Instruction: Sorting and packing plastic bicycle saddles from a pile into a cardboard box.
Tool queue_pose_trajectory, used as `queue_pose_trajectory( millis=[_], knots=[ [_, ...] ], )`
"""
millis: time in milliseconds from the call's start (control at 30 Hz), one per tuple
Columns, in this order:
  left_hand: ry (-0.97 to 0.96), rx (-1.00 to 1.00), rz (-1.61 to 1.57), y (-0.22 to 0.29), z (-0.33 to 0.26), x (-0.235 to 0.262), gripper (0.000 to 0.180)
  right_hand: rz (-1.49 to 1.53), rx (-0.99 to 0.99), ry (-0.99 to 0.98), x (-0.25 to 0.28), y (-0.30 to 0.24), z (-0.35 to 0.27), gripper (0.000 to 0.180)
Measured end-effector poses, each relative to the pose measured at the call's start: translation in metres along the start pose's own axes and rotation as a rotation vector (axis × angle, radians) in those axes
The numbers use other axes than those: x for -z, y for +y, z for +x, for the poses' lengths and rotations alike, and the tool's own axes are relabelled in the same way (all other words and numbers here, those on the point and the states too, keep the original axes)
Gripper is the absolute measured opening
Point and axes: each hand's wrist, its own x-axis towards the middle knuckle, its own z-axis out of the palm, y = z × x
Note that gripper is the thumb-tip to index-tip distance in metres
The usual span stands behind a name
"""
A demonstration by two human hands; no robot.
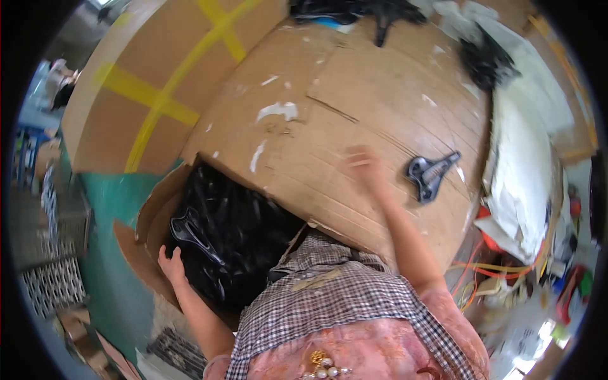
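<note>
A black bicycle saddle (433, 175) lies on the cardboard-covered table (304, 76), to the right of my right hand (363, 163). That hand hovers over the cardboard, apart from the saddle, its fingers smeared by motion. On my left, an open cardboard box (154, 201) is filled with shiny black things, mostly too dark to tell apart. Another black saddle (190, 233) shows on top of them. Beside it, at the box's left side, my left hand (170, 262) has its fingers apart and nothing in them.
A large carton (171, 82) with yellow tape stands at the back left. Black plastic (484, 60) and white sheeting (519, 171) line the table's right side. Orange cords (500, 271) and clutter lie at lower right. A metal rack (54, 288) stands left, beyond the green floor (104, 234).
</note>
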Motion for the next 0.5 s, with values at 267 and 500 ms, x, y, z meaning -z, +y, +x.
queue_pose_trajectory(
  millis=[267,500],
  knots=[
    [0.203,-0.157,0.522,-0.008,-0.044,0.016,0.041,-1.219,-0.383,0.721,0.297,0.118,0.002,0.085],
    [0.223,-0.127,0.69,-0.038,-0.063,0.073,0.047,-1.052,-0.323,0.627,0.216,0.095,0.017,0.059]
  ],
)
